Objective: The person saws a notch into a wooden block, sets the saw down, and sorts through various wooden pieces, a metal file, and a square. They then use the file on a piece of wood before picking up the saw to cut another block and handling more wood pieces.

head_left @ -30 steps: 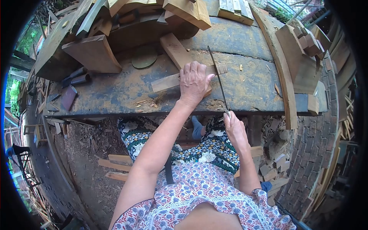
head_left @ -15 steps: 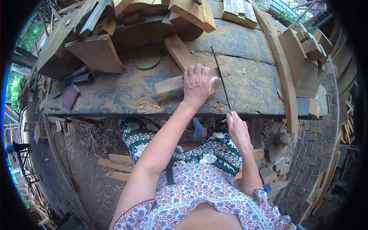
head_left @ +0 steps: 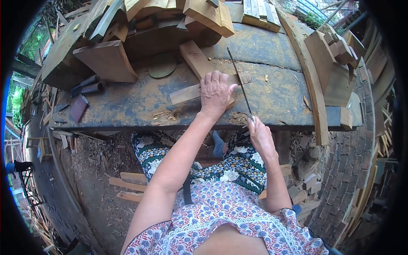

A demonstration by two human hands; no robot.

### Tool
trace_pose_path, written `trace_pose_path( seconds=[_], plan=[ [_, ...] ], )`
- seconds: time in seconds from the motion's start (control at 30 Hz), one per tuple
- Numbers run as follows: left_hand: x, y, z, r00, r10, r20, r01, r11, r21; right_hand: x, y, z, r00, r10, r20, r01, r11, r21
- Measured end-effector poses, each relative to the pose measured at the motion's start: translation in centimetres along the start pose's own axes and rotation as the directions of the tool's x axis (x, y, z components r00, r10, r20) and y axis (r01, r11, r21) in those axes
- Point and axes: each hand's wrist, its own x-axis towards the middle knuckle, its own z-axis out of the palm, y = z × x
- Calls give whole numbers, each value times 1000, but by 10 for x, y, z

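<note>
My left hand (head_left: pixel 214 95) presses down on a narrow wooden strip (head_left: pixel 182 94), its fingers curled over the far side and its thumb pointing right. Beneath that strip a thicker wooden block (head_left: pixel 196 59) lies at an angle. My right hand (head_left: pixel 261 137), at the bench's near edge, is closed round the handle end of a handsaw, mostly hidden by the fingers. The saw's thin dark blade (head_left: pixel 244 91) points away from me and crosses the strip just right of my left thumb. Several fine lines mark the strip's right end (head_left: pixel 245 77).
The worn workbench (head_left: pixel 276 100) carries stacked boards (head_left: pixel 208 17) at the back. A long plank (head_left: pixel 312 80) and more blocks stand on the right. At left lie chisel-like tools (head_left: pixel 91 88), a dark reddish block (head_left: pixel 78 108) and a round disc (head_left: pixel 162 66). Shavings cover the ground.
My right hand and the saw have slid a little away from me, along the blade's line. My left hand stays on the strip. The whole view has shifted slightly.
</note>
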Motion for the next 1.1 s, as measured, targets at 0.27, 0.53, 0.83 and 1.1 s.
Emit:
trace_pose_path(
  seconds=[0.27, 0.53, 0.83, 1.1],
  plan=[
    [-1, 1, 1, 1000, -3, 20, 3, 1000, 16, -30, 7, -4, 997, 60, 51, -59, 998, -9],
    [0, 1, 1, 1000, 4, -5, -4, 1000, 9, 6, -3, 1, 1000, -1, -22, 0, 1000, -8],
    [-1, 1, 1, 1000, -2, 8, 2, 1000, 3, -28, 6, 1, 1000, 10, -3, -10, 1000, 10],
    [0, 2, 4, 1000, -13, -4, 14, 999, 32, -14, 11, -2, 1000, 16, 5, -16, 1000, -3]
  ],
)
